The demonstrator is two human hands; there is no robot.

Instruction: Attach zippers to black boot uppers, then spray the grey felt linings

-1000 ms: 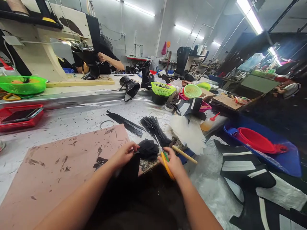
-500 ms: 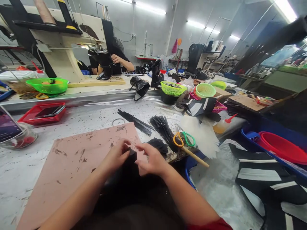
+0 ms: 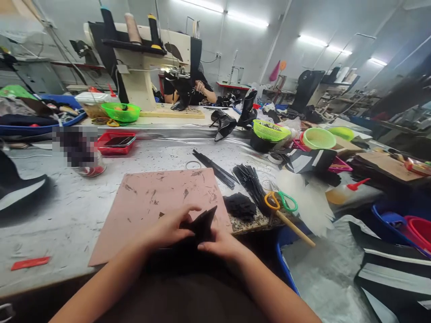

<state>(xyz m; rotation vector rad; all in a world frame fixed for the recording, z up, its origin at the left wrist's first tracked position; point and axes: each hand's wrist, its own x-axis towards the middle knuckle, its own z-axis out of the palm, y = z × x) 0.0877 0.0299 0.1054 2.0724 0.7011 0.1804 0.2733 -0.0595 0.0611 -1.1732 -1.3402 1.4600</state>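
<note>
The black leather piece (image 3: 202, 223) is pinched at 9 o'clock by the left hand (image 3: 170, 229) and at 5 o'clock by the right hand (image 3: 219, 244) (presumably to steady its fold), over the near edge of the pink mat (image 3: 151, 202).

Worker's left grip (image 3: 170, 226) and right grip (image 3: 220, 244) are holding a folded black leather piece (image 3: 203, 223) at a cluttered counter (image 3: 67, 211).
The left grip is pinching the piece's upper fold while the right is closing on its lower edge, over the near edge of a pink board (image 3: 158, 199). To the right, a pile of black offcuts (image 3: 239, 205), a bundle of black strips (image 3: 251, 181) and orange-and-green scissors (image 3: 281, 202) are lying close together. Across the counter, another person's hand (image 3: 200, 86) is working at a sewing machine (image 3: 144, 67).
</note>
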